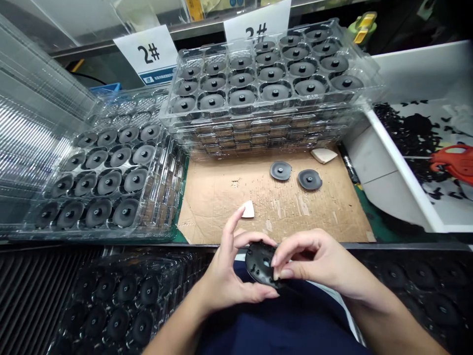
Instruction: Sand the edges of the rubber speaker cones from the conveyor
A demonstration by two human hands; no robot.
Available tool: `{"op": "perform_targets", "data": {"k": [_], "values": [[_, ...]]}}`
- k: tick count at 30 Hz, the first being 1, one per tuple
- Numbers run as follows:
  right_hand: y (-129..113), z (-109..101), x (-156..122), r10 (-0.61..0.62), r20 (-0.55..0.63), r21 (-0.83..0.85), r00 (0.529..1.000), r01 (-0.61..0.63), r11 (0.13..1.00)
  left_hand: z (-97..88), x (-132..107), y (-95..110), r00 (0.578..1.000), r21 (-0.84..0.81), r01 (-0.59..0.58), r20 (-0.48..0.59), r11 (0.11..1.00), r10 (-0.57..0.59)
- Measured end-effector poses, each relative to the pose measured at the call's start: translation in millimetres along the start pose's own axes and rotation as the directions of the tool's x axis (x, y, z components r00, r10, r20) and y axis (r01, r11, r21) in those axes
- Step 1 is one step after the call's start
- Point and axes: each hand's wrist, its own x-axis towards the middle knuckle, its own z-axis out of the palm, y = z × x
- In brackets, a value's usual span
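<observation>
My left hand holds a round black plastic disc by its rim between thumb and fingers, above my lap. The disc is tilted, its face with small pegs and a central hole turned up. One left finger is raised off the disc, and its tip overlaps a small white wedge-shaped piece on the cardboard; I cannot tell whether they touch. My right hand is closed in a pinch at the disc's right side; what is between its fingertips is hidden. Two grey discs lie on the cardboard beyond.
Stacked clear trays of discs stand behind the cardboard, with more clear trays at left. At right, a white bin holds small black parts and an orange-handled tool. Another pale wedge lies near the back. Dark trays sit below the bench edge.
</observation>
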Motion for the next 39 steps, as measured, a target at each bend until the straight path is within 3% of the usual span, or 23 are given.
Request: {"op": "perform_targets", "data": {"k": [7, 14, 21, 25, 29, 34, 39], "values": [[1.7, -11.2, 3.6, 0.0, 0.028, 0.042, 1.0, -0.001, 0.999, 2.6, 6.9, -3.9, 1.0, 0.018, 0.002, 0.003, 1.0, -0.002], [5.1, -19.5, 5.9, -0.018, -0.073, 0.08, 0.997, 0.024, 0.997, 2.9, 18.8, -6.5, 1.0, 0.041, -0.016, -0.025, 0.999, 0.017], [7.3, -27.0, 10.5, -0.171, -0.154, 0.202, 0.973, 0.201, 0.959, 2.2, 32.2, -11.1, 0.997, 0.059, -0.062, -0.038, 0.996, 0.064], [6.5, -32.0, 10.4, -0.138, -0.207, 0.096, 0.969, 0.16, 0.982, 2.8, 37.2, -11.9, 0.999, 0.02, -0.022, -0.037, 1.0, 0.022], [2.0, -36.6, 9.9, -0.088, -0.176, -0.056, 0.98, 0.079, 0.995, 4.3, 42.4, -12.0, 0.999, -0.029, 0.032, -0.01, 0.999, -0.033], [-5.7, -40.5, 14.1, -0.007, -0.048, 0.062, 0.999, 0.01, 0.998, 4.0, 45.7, -11.9, 0.995, -0.083, 0.092, 0.054, 0.992, -0.088], [-10.3, -39.7, 19.8, 0.007, 0.028, 0.112, 1.0, -0.01, 0.994, 2.3, 44.8, -10.9, 0.965, -0.198, 0.252, 0.124, 0.947, -0.23]]}}
